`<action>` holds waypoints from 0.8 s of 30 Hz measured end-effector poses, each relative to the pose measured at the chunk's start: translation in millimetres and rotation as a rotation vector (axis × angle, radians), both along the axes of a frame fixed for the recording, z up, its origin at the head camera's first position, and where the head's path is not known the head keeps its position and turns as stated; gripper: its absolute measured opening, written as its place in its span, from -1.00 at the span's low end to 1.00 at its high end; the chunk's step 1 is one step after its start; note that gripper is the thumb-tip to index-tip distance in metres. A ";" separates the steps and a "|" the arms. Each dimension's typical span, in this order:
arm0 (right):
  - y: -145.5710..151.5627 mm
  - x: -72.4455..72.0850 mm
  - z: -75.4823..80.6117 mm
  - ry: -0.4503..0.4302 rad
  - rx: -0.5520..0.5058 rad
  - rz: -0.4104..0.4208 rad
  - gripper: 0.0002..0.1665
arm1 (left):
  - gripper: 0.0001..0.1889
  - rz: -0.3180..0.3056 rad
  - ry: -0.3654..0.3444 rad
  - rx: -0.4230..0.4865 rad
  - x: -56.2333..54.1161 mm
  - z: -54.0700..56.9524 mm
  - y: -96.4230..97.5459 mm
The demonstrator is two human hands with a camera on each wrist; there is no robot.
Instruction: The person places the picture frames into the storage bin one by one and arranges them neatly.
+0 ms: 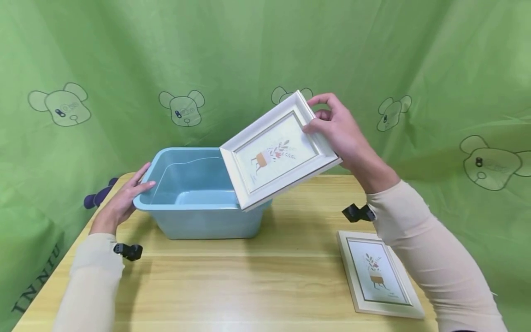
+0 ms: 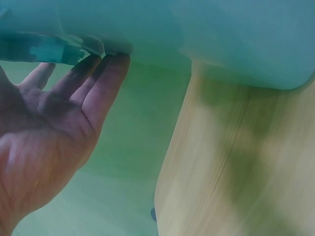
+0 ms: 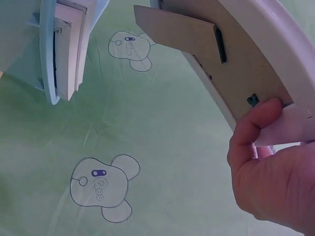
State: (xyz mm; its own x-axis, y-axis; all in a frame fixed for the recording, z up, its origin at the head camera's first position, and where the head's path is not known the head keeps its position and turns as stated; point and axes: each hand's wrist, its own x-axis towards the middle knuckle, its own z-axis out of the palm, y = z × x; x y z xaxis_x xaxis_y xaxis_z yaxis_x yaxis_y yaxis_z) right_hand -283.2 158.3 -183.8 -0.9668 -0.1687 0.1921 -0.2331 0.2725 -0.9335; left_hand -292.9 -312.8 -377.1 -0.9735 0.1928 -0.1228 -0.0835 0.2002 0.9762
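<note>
My right hand [image 1: 338, 122] pinches a white picture frame [image 1: 286, 103] by its upper right side. The frame hangs tilted, its flower-pot print facing the head camera, over the right end of a light blue plastic basin [image 1: 207, 223]. In the right wrist view its brown backing [image 3: 236, 59] shows, with the stand flap [image 3: 182, 32] angled out. My left hand [image 1: 124, 198] holds the basin's left rim, thumb over the top. The left wrist view shows the fingers [image 2: 106, 88] against the outer wall beneath the rim. Another white frame edge [image 3: 71, 54] stands at the basin's rim.
A second flower-print picture frame [image 1: 348, 276] lies face up on the wooden table [image 1: 224, 286], beside my right forearm. Green cloth [image 1: 249, 55] with bear-head drawings hangs behind the table. A dark purple object [image 1: 97, 199] sits past the table's left edge.
</note>
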 end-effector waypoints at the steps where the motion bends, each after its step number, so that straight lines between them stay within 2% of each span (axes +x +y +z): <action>1: -1.6 -2.2 -0.5 -0.011 -0.010 -0.001 -0.48 | -0.20 -0.001 0.000 0.002 0.1 -0.1 0.1; 16: -10.4 -36.7 -10.8 -0.205 -0.130 -0.025 -0.45 | -0.21 0.006 -0.009 0.023 0.5 -3.8 -0.5; 24: -15.7 -43.4 -9.6 -0.233 -0.139 -0.025 -0.45 | -0.21 0.007 -0.002 0.024 0.7 -1.9 -0.6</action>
State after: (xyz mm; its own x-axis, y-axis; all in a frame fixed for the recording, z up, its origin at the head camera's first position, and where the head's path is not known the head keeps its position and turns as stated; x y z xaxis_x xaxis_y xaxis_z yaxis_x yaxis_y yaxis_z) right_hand -326.6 142.6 -193.4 -0.9912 -0.1316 -0.0167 -0.0021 0.1414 -0.9900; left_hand -292.2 -313.5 -379.0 -0.9747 0.1887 -0.1201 -0.0867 0.1764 0.9805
